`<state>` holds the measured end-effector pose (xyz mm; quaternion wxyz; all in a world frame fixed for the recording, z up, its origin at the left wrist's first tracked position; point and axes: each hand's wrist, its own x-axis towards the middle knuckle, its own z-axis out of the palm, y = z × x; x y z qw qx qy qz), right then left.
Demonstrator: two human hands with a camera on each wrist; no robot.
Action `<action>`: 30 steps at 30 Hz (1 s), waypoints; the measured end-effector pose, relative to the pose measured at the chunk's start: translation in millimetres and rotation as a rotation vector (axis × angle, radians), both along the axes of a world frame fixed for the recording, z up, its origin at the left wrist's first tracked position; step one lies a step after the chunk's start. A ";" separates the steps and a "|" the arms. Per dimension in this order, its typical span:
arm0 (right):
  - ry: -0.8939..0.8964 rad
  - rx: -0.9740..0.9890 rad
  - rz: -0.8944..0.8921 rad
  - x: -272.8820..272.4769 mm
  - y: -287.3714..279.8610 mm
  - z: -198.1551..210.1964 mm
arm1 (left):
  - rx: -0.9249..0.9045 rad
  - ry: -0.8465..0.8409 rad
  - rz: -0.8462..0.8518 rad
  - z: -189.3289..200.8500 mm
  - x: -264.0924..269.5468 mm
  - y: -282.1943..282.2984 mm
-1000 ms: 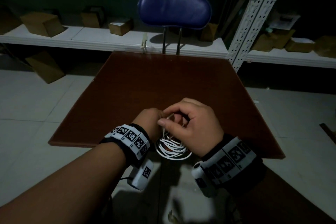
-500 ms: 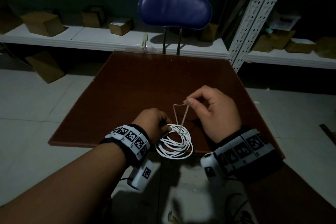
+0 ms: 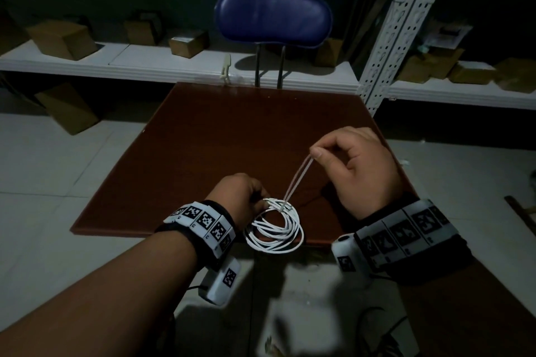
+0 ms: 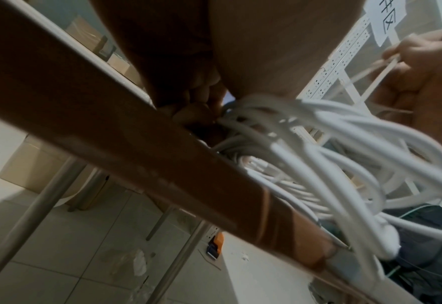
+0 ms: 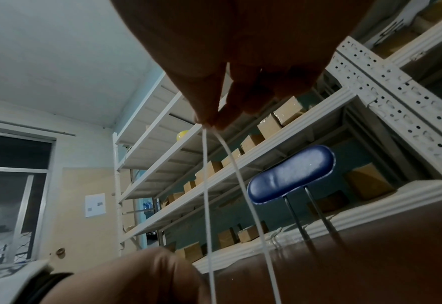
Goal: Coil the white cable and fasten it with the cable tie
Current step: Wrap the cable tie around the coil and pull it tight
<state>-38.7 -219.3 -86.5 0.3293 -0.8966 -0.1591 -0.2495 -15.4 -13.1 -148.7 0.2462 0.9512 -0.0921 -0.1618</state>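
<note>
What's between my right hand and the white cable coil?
Only the cable tie: two thin strands running from the right hand down to the coil, over bare table. Head view.

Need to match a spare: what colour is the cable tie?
The cable tie is white, like the cable; clearest in the right wrist view.

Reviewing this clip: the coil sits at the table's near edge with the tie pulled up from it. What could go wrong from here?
1. The white cable coil overhangs the table edge, held only by the left hand on one side; loops could slip down or splay.
2. The right hand pinches the cable tie with fingertips only; it may slip before cinching.
3. The loops look uneven, so the tie might miss some.
</note>
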 end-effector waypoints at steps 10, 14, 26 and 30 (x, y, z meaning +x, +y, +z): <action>0.002 0.115 0.000 -6.9 -7.8 6.4 | 0.142 0.060 -0.063 1.8 4.8 -1.8; 0.083 0.162 0.006 -3.9 -5.5 0.5 | 0.183 -0.068 -0.072 -4.7 1.9 -2.5; 0.210 0.341 -0.039 2.0 16.8 -16.2 | 0.073 -0.281 -0.113 -24.8 -7.1 4.7; 0.254 0.373 -0.016 5.6 19.6 -16.7 | 0.126 -0.309 -0.149 -22.2 -11.3 2.3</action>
